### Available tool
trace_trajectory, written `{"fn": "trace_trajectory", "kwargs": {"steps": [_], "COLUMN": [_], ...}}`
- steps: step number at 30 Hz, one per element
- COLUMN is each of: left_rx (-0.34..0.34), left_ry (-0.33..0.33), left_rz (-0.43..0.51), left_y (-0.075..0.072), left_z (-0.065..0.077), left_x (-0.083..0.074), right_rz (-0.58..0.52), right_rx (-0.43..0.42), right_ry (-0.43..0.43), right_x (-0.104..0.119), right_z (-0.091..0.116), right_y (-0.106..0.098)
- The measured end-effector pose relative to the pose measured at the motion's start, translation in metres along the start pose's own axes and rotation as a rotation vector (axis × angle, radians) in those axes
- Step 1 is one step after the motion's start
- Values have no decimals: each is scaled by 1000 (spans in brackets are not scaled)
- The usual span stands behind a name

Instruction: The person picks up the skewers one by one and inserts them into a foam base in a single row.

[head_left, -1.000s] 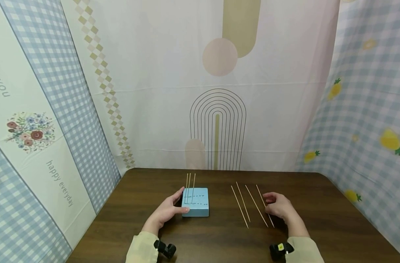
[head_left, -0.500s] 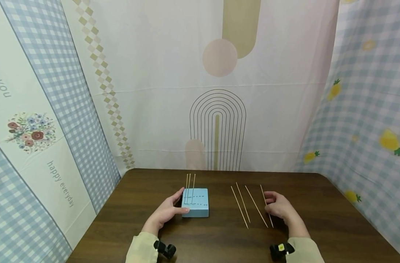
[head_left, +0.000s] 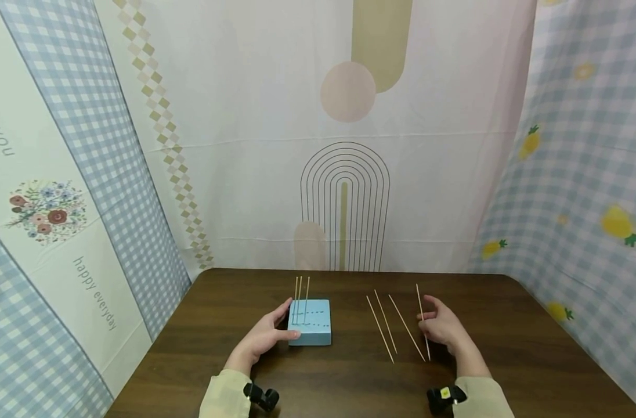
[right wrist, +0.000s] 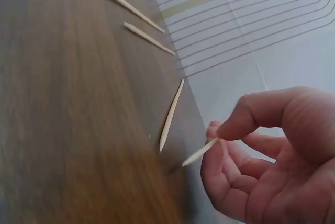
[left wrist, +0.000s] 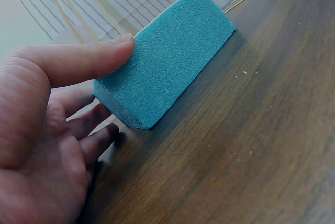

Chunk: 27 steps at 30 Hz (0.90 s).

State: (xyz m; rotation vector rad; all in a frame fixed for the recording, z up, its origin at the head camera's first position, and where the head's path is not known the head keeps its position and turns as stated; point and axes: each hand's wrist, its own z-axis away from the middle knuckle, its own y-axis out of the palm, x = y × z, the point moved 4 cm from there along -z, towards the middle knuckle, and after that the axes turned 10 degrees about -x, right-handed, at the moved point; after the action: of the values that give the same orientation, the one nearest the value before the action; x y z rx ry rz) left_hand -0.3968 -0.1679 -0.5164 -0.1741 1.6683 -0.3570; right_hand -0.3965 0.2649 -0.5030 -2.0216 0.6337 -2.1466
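My left hand [head_left: 266, 337] grips the left side of a light blue foam block [head_left: 315, 323], thumb on the front face [left wrist: 167, 62] and fingers round the side and back. Three thin wooden skewers [head_left: 307, 293] stand upright in the block's left part, and rows of small holes show on its top. At the right, my right hand [head_left: 440, 325] pinches a wooden skewer [head_left: 420, 299] between thumb and index finger; its far end is raised. The pinched skewer's near end [right wrist: 196, 157] points down close over the table in the right wrist view.
Three more skewers [head_left: 405, 326] lie slanted on the dark brown wooden table [head_left: 349, 383] between the block and my right hand. A patterned cloth [head_left: 255, 191] hangs behind the table's far edge, with checked cloths at both sides.
The right hand has picked at the rightmost skewer, and its far end has risen and swung left. The left hand and the block have stayed put.
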Motion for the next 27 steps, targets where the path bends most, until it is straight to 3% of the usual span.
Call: {"fn": "trace_trajectory", "kwargs": {"steps": [6,13,20,27], "left_rx": [16,26,41,30], "left_ry": [-13,-2,24,32], "left_rz": [-11,10,23,34], "left_y": [-4,-3,2,2], "left_z": [6,13,9,0], "left_x": [3,7,5,-1], "right_rz": [-134,-371,-449,-511], "right_rx": [-45,-76,-54,-84], "right_ry": [-3,-74,-199,-348], "right_x": [18,56,98,131], "right_z": [10,32,56,62], "right_y": [16,66,119,146]}}
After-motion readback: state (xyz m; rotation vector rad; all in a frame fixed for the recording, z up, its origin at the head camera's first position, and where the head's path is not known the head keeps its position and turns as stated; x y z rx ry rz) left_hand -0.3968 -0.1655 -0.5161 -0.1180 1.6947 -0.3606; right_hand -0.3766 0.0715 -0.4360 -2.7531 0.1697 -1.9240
